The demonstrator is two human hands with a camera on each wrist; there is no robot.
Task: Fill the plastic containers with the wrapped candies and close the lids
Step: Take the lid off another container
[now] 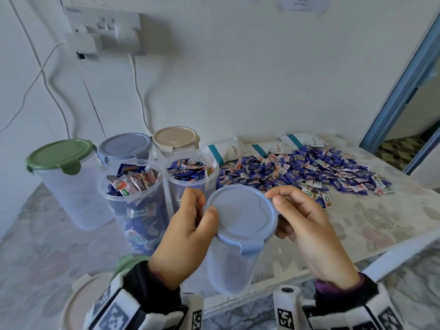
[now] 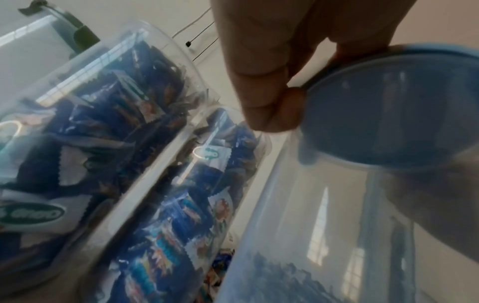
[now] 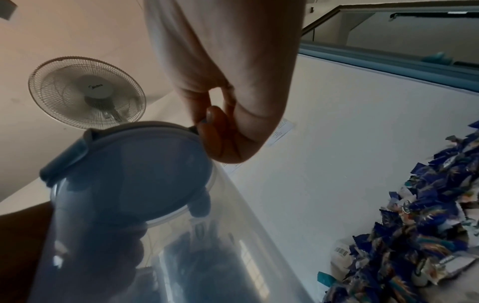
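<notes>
- Left hand [image 1: 188, 225] curled on the left edge of the blue lid [image 1: 242, 214], thumb on top, fingers at the rim.
- Right hand [image 1: 302, 217] pinching the right edge of the same lid, fingertips [image 3: 220, 131] at the rim.
- Lid sitting on an empty clear container [image 1: 228, 267], held tilted between both hands, in front of the table edge.
- Just behind the hands, two open containers full of wrapped candies [image 1: 133, 184] [image 1: 190, 172], side by side.
- Further back, three closed containers: green lid [image 1: 59, 154], blue lid [image 1: 125, 145], beige lid [image 1: 175, 138].
- To the right, a wide heap of loose blue and white candies [image 1: 297, 170] on the table [image 1: 381, 222]; behind it, three white packets with teal stripe [image 1: 223, 151].
- Tabletop pale, with faded flower pattern, against a white wall [image 1: 262, 79].
- On the wall, a socket plate with plugged chargers [image 1: 104, 32] and white cables hanging down.
- Blue door frame [image 1: 400, 91] at right; a white fan [image 3: 86, 92] seen from the right wrist.
</notes>
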